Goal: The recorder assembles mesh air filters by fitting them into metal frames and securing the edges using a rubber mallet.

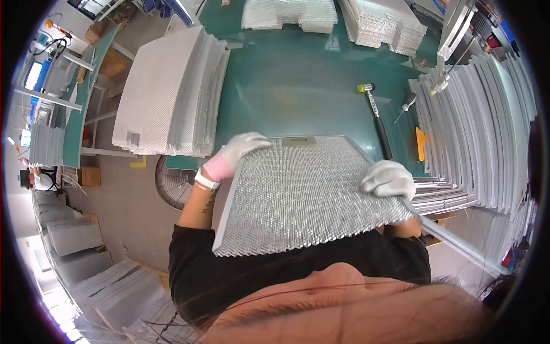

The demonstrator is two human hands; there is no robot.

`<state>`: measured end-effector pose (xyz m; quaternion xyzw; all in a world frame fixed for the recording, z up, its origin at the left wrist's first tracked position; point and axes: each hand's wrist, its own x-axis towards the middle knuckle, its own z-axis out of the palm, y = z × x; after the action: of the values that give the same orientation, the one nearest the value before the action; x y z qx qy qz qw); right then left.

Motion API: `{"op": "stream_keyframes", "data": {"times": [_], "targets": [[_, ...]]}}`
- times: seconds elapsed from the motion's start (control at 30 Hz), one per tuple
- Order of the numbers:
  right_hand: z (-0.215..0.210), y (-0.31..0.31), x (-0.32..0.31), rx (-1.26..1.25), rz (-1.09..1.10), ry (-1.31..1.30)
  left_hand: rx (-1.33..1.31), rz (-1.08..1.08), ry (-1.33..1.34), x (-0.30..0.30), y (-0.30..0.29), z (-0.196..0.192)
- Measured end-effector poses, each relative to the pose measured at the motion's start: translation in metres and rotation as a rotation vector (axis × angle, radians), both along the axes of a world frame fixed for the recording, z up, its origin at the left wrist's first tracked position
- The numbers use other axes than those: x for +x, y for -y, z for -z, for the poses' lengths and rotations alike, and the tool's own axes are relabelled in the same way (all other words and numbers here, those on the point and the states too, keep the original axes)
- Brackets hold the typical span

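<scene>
A silver metal mesh filter panel [303, 189] is tilted toward me at the table's near edge. Thin metal framing runs along its far, left and right sides, while the near mesh edge is bare. A small plate [298, 141] sits at the far side of the frame. My left hand [239, 151], in a white glove with a pink cuff, holds the panel's far left corner, thumb hidden. On the right, my gloved right hand [389, 179] is closed round a metal frame strip [452, 238] at the panel's right edge. The strip juts out past the panel toward the lower right.
A mallet [376, 117], a screwdriver [407, 106] and a yellow-orange blade-like tool [421, 143] lie on the green table [281, 74]. White sheets [160, 92] are stacked at left, frame strips [470, 126] at right, mesh stacks [289, 12] at the back. A floor fan [173, 182] stands below left.
</scene>
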<state>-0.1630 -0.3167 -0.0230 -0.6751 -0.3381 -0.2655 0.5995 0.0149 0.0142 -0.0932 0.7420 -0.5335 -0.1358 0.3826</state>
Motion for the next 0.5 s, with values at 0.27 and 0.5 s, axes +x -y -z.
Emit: {"op": "stream_keyframes", "data": {"times": [0.27,0.5], "targets": [[0.008,-0.002,-0.014,-0.063,0.016,-0.008,0.29,-0.129,0.304,0.019,-0.001,0.023],[0.006,0.002,0.001,0.042,0.118,-0.063,0.263,-0.234,0.206,0.01,-0.013,0.016]]}}
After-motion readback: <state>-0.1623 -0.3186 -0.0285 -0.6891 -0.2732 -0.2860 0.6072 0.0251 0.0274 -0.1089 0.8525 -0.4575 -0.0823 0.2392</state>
